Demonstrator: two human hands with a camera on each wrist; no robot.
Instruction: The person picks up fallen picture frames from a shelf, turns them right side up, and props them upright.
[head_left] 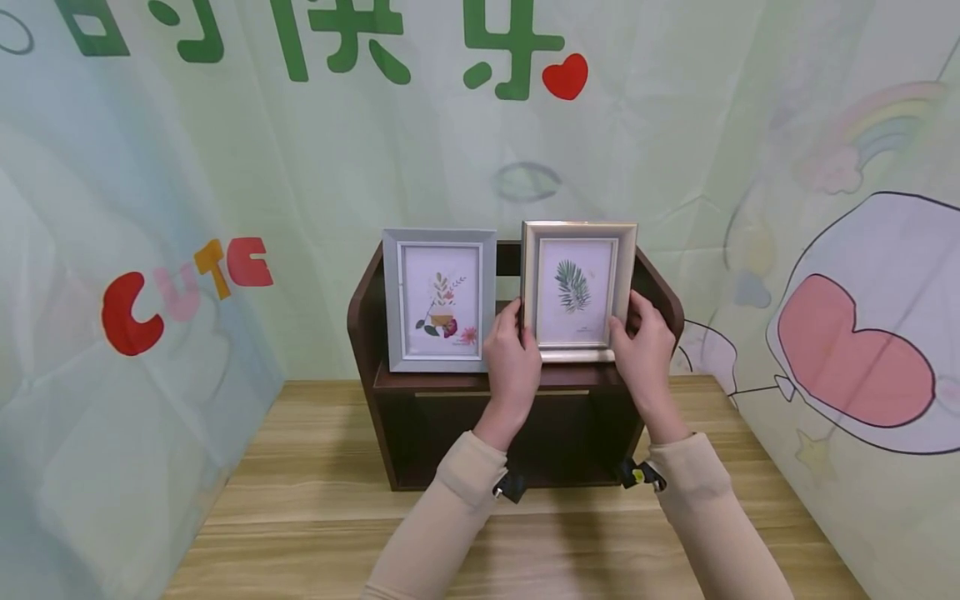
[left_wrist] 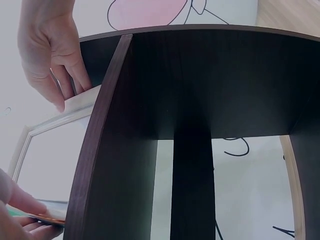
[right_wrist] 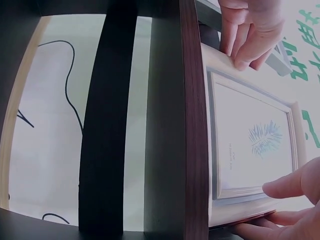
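Note:
Both hands hold a gold picture frame (head_left: pixel 531 275) with a green leaf print, upright on the upper shelf of a dark brown rack (head_left: pixel 442 382). My left hand (head_left: pixel 513 354) grips its lower left side, and my right hand (head_left: pixel 645 346) grips its lower right side with the thumb on the front. In the right wrist view the leaf print (right_wrist: pixel 265 137) faces out between the two hands. A grey-blue picture frame (head_left: pixel 396 333) with a flower print stands to the left on the same shelf, close beside my left hand.
The rack's lower compartment (head_left: pixel 502 433) opens toward me below the hands. It stands on a wood-grain table (head_left: pixel 300 500). A printed cloth backdrop (head_left: pixel 315 167) hangs behind and on both sides.

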